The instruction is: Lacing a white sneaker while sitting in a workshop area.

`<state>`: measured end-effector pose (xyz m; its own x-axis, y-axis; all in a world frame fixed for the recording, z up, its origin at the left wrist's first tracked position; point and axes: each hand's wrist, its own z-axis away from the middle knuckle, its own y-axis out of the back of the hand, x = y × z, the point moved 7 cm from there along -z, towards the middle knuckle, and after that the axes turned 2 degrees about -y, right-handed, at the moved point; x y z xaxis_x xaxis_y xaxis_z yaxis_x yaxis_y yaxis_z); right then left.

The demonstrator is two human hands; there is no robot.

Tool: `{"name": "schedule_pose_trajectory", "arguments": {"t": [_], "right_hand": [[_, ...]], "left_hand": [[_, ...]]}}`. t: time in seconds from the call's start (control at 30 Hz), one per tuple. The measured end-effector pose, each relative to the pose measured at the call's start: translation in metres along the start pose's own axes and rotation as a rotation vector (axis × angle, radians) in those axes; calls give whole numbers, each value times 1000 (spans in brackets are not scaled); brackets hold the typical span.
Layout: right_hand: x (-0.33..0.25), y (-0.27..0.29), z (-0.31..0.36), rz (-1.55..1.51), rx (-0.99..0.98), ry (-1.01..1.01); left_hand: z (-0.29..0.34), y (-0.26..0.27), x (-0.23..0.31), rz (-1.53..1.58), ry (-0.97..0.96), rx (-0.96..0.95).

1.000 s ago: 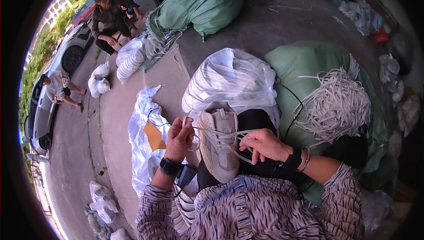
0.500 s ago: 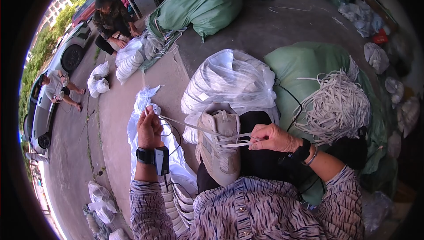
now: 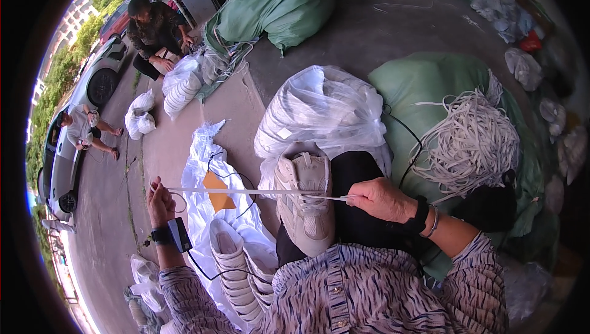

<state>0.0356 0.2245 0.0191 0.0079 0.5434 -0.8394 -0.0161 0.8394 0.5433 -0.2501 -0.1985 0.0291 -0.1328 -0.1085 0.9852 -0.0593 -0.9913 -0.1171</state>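
A white shoelace (image 3: 246, 191) is pulled taut between the two hands: its far end is pinched in the closed left hand (image 3: 160, 202), held out wide over the concrete floor (image 3: 233, 106), and its near end is gripped in the closed right hand (image 3: 382, 199) just beside a beige sneaker (image 3: 304, 208). The sneaker is rested on the lap with its toe pointing away, the lace running through its eyelets. A clear plastic bag (image 3: 322, 113) is seen just beyond the sneaker, and a heap of white laces (image 3: 470, 143) lies on a green sack (image 3: 424, 79) to the right.
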Motion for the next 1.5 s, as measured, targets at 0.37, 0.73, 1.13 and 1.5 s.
{"name": "schedule_pose_trajectory", "arguments": {"t": [0.37,0.73,1.13,1.5], "right_hand": [[68,52,17,-131,231,-351],[7,-12,-24,-193,22,-214],[3,-14,-38,226,214,20],[1,-16,-37,33,13,-37]], "left_hand": [[60,-79,-129,-984,-81,-328],[147,-236,-72,-273,-52,-723],[144,-233,-82,-252,130,-726],[145,-238,-91,-247,275,-738]]}}
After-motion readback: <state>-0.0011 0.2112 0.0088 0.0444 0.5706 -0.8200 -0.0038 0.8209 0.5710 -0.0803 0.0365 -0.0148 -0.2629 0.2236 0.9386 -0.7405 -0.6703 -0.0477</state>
